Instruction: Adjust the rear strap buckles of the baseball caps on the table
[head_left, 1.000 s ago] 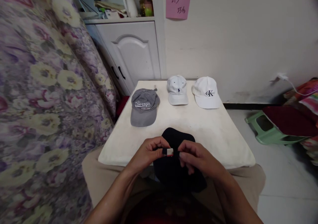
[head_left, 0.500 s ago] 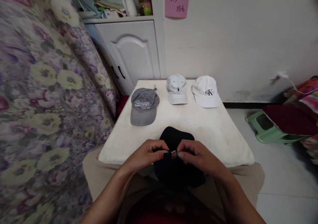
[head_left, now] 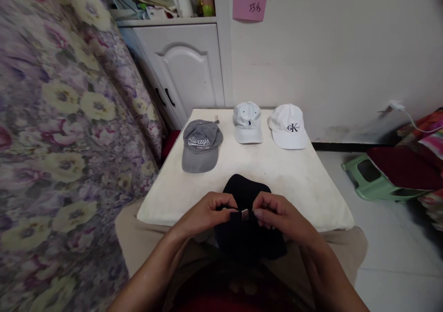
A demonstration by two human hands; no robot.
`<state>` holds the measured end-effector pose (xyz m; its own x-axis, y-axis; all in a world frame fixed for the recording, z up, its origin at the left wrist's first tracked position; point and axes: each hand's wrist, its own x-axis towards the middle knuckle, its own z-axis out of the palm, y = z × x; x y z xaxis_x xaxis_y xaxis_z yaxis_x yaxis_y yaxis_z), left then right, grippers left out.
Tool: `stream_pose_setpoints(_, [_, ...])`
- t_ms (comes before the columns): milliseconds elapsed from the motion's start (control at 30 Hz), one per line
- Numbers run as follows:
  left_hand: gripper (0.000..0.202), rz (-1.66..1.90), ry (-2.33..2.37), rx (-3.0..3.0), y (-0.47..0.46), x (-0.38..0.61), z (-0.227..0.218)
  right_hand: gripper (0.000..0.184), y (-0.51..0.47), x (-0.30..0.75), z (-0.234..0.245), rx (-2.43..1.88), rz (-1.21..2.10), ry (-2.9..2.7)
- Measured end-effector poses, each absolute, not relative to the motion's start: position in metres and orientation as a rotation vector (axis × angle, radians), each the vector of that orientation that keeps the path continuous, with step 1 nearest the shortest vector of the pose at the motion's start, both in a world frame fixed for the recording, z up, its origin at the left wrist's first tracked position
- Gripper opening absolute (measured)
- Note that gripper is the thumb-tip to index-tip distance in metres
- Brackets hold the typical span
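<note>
Left hand point(head_left: 210, 213) and right hand point(head_left: 279, 214) both pinched on black cap point(head_left: 242, 243) at strap point(head_left: 236, 218). Cap sits at near edge of table point(head_left: 304, 183). 3 others beyond: gray cap point(head_left: 200, 148), pale blue cap point(head_left: 248, 127), white cap point(head_left: 288, 129).

We see matt cloth on the black baseball cap point(head_left: 244, 240) (lower centre), smooth plastic on the green stool point(head_left: 383, 183).

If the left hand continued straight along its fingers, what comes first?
Probably the small buckle-like piece on the dark cap, just beyond the left hand; then the right hand. Depth is hard to judge.
</note>
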<state>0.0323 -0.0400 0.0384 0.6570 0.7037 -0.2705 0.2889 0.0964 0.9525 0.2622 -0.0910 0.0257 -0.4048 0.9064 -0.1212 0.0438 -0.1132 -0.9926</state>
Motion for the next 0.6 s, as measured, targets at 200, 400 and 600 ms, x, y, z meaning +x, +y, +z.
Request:
stream_pose_setpoints(200, [0.022, 0.360, 0.888, 1.520, -0.041, 0.035, 0.040, 0.014, -0.091, 0.260, 0.029, -1.069, 1.600, -1.498])
stream_pose_setpoints(400, [0.042, 0.399, 0.831, 1.556, -0.037, 0.024, 0.042, 0.018, -0.091, 0.263, 0.022, -1.095, 1.601, -1.489])
stream_pose_setpoints(600, [0.032, 0.411, 0.812, 1.596, -0.036, 0.016, 0.043, 0.021, -0.090, 0.261, 0.022, -1.135, 1.594, -1.504])
